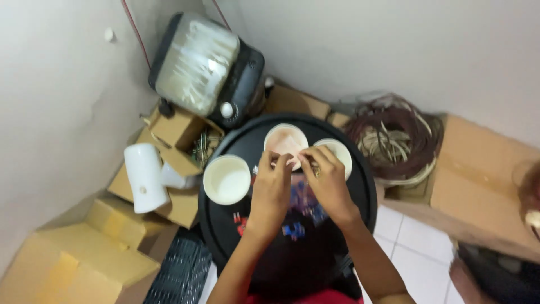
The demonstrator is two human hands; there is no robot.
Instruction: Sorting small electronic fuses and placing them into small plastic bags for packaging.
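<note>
Pinching something tiny over the middle cup (286, 144), left hand (271, 183) and right hand (327, 181) worked narrow-fingered; it looked light, fiddly, best nipped at its edges.

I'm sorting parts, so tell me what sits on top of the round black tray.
On the round black tray stand three pale round bowls, with small red and blue pieces scattered nearer the person. Both hands cover the middle, so anything beneath them stays hidden.

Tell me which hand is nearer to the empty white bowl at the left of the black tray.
Left. The left hand is just beside the white bowl, its fingers at the middle bowl. The right hand sits farther off, across the black tray, beyond the left hand.
</note>
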